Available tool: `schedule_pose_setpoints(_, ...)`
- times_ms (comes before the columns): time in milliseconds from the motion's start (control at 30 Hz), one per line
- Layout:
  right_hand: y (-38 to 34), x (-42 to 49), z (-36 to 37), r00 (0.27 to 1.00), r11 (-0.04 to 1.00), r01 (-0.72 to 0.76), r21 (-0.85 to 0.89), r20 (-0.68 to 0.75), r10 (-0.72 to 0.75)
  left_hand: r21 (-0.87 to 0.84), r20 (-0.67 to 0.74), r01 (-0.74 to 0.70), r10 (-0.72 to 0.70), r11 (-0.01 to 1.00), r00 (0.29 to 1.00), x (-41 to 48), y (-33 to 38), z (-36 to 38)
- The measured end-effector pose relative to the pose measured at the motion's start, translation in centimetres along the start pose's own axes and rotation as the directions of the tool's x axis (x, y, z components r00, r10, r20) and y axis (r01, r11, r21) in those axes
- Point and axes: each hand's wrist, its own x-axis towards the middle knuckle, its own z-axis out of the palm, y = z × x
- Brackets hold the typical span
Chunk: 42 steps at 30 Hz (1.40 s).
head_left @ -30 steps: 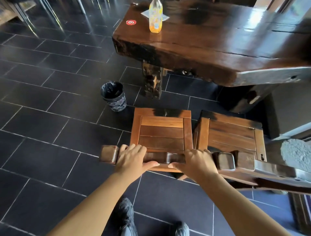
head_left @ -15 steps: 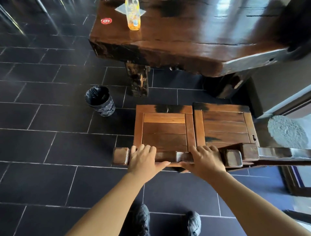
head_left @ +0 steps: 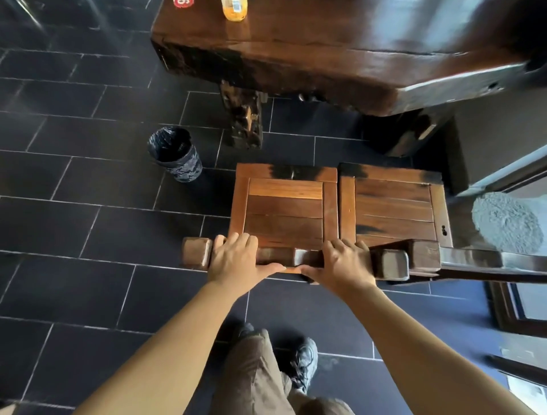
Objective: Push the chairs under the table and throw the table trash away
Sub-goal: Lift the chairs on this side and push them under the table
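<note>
Two wooden chairs stand side by side on the tiled floor in front of the dark wooden table. My left hand and my right hand both grip the top rail of the left chair. The right chair touches it, seat edge to seat edge. On the table's far left, at the frame's top edge, stands a bottle of orange drink; only its lower part shows. A small bin with a black liner sits on the floor left of the table leg.
A red round sticker lies on the table's corner. A grey wall and a door frame close off the right side, with a grey rough patch beside the right chair. My shoes and trouser leg are below.
The left chair has slid forward toward the table with both hands on its rail, lining up with the right chair. My view has tilted down, cutting off the bottle's top and the napkin.
</note>
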Motion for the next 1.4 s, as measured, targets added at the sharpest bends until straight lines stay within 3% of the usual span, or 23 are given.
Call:
schedule_pose_setpoints(500,0.5,7.0,-2.9,0.999,1.0,-0.017,0.008,-0.045,0.017,-0.001,-0.015,-0.016,0.016,1.0,1.0,7.8,-2.0,-0.8)
schedule_pose_setpoints(833,1.9,14.1,-5.2,0.999,0.999,-0.037,0.015,0.001,0.037,-0.03,-0.035,-0.034,0.033,0.999,0.999,15.3,-3.1,-1.3)
schedule_pose_setpoints(1400,3.2,21.8,-7.2,0.996,0.999,-0.033,0.04,-0.076,0.036,-0.017,-0.034,-0.059,0.059,0.998,0.998,23.8,-4.4,-2.4)
